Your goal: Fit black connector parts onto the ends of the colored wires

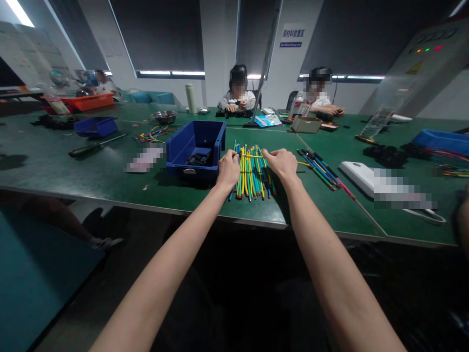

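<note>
A bundle of short coloured wires [252, 173], yellow, green and blue, lies on the green table [110, 176] in front of me. My left hand [227, 169] and my right hand [281, 163] sit on either side of the bundle, fingers curled. Between them they pinch one yellow wire [252, 156] held crosswise over the pile, one end in each hand. A blue bin [183, 151] with black parts inside stands just left of my left hand.
More wires [322, 168] lie to the right, beside a white device [357, 176]. A screwdriver [95, 144], a small blue tray [95, 126], loose wires [152, 134] and a metal bowl [164, 116] are to the left. Two people sit across the table.
</note>
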Motion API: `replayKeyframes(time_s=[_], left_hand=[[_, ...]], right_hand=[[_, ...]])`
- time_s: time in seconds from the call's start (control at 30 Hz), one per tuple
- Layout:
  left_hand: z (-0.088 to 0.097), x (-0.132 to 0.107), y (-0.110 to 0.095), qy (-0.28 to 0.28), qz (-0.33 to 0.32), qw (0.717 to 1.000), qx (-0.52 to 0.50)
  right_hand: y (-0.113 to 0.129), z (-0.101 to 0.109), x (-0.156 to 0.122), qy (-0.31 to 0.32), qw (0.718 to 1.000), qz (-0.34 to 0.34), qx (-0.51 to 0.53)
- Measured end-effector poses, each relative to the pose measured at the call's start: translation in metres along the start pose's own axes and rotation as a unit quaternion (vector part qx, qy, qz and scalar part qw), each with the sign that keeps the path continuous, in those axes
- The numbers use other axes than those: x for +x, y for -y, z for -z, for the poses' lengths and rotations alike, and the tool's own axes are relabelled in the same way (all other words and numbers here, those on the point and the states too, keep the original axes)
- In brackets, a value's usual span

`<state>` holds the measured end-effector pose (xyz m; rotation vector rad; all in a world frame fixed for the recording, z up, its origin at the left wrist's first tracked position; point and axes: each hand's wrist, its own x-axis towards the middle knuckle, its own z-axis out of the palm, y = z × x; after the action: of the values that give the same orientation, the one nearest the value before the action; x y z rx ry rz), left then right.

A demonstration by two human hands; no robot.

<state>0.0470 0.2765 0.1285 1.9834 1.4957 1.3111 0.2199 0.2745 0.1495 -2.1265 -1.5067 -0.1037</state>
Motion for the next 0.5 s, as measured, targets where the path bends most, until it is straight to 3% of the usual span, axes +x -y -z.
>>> replayKeyframes(time_s=[0.17,0.5], left_hand=[[-0.0038,0.0029,0.0057,-0.001,-0.01,1.0,0.009],[-0.0052,0.0042,0.0052,0.019,-0.019,0.999,0.023]], right_hand=[[-0.0026,-0.0016,0.0024,-0.033,0.999,-0.01,0.001],[-0.0024,-0.0042,0.0029,-0.025,1.0,-0.012,0.003]])
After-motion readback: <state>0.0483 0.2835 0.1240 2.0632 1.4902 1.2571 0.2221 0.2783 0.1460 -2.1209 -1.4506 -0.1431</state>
